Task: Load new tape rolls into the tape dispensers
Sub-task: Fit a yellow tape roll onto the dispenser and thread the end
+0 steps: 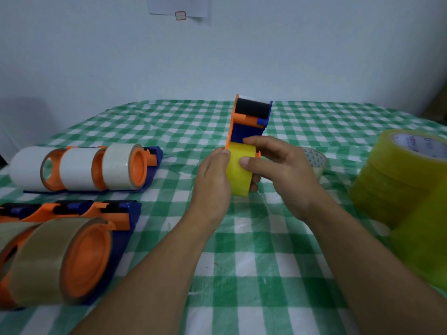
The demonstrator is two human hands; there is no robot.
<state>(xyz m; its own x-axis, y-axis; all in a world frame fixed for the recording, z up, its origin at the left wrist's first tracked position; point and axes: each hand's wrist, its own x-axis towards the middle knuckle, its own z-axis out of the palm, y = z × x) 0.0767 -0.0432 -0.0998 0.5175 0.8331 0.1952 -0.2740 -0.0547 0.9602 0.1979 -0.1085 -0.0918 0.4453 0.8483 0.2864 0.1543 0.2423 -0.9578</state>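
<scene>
— Where was the work sitting?

— Up off the checked tablecloth, near the middle of the view. The dispenser stood on end with the yellow tape roll already seated at its lower end.

— And the hands?

— The left hand came in from nine o'clock and wrapped round the roll's left side, thumb on top and fingers curled behind. The right hand came from three o'clock. Its thumb pressed on the roll's yellow face, and its forefinger touched the blue body just above. Both were closed on the work, neither spread wide.

— Which way did things run?

— The dispenser's long axis ran six to twelve, with the black roller at twelve. The roll's own axis lay crosswise, nine to three. So I judged the tape end had to travel from under the right thumb straight toward twelve.

— Which hand was better placed for that?

— The right, since its thumb was already on the tape face. The left looked set to steady. I couldn't make out a free end.

— Anything else about?

— Loaded dispensers with clear rolls at nine, brown-roll dispensers at eight, and a stack of yellow rolls at three.
</scene>
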